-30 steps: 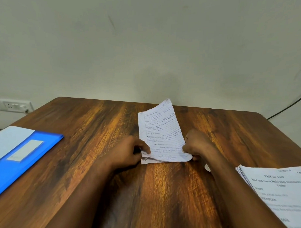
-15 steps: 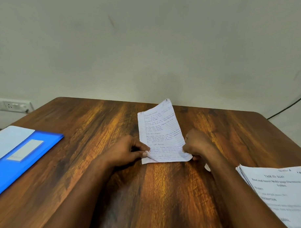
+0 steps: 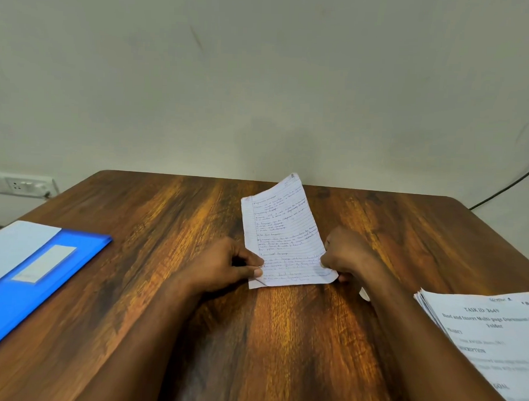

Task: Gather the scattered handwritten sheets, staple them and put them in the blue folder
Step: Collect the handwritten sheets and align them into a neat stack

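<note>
A small stack of lined handwritten sheets (image 3: 281,231) stands tilted on the middle of the wooden table (image 3: 282,336), its lower edge on the wood and its top leaning away. My left hand (image 3: 225,266) pinches the stack's lower left corner between thumb and fingers. My right hand (image 3: 344,252) grips the lower right edge with curled fingers. The blue folder (image 3: 41,285) lies closed at the left edge, with a white label and a white sheet on its far side. No stapler is in view.
A stack of printed task sheets (image 3: 492,340) lies at the table's right edge near my right forearm. A wall socket (image 3: 18,185) is at the left, and a black cable (image 3: 509,186) runs down the wall at the right.
My left thumb has slid along the lower left corner and the loose bottom sheet there is drawn in closer to the stack. My right hand keeps its hold.
</note>
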Demonstrator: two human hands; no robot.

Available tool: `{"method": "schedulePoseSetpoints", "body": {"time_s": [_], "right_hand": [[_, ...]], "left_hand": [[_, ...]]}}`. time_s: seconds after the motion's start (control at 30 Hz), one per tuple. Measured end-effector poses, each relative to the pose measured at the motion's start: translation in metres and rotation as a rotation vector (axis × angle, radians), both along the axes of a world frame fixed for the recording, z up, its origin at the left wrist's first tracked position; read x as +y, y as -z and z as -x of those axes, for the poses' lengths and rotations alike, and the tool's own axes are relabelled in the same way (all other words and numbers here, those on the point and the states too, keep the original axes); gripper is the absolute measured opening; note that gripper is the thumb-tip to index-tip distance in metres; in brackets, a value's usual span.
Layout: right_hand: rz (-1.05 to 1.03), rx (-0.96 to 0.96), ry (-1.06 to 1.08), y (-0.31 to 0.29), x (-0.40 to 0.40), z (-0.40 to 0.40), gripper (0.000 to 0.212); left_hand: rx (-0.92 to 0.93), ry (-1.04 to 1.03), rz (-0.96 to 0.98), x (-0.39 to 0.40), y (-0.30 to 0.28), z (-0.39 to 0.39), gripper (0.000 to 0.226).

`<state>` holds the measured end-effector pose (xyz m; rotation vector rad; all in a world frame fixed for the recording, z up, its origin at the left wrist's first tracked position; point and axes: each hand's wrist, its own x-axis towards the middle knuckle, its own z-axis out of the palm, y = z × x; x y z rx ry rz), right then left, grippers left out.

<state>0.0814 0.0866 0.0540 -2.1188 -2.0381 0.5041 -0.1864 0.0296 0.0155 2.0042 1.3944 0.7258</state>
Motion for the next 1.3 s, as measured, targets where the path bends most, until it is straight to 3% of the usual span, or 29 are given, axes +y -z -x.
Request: {"method": "schedulePoseSetpoints", "body": {"time_s": [0.37,0.67,1.3], "right_hand": [[0.005,0.001,-0.007,-0.002,-0.002,0.000,0.011],[0.003,0.002,-0.005,-0.002,-0.001,0.000,0.010],[0.007,-0.007,-0.006,0.000,0.002,0.000,0.011]], "left_hand": [[0.047,-0.010,-0.031,0.001,0.001,-0.001,0.018],[0.189,-0.004,-0.010,0.000,-0.001,0.003,0.047],[0.276,-0.002,-0.146,-0.006,-0.005,-0.010,0.035]]}}
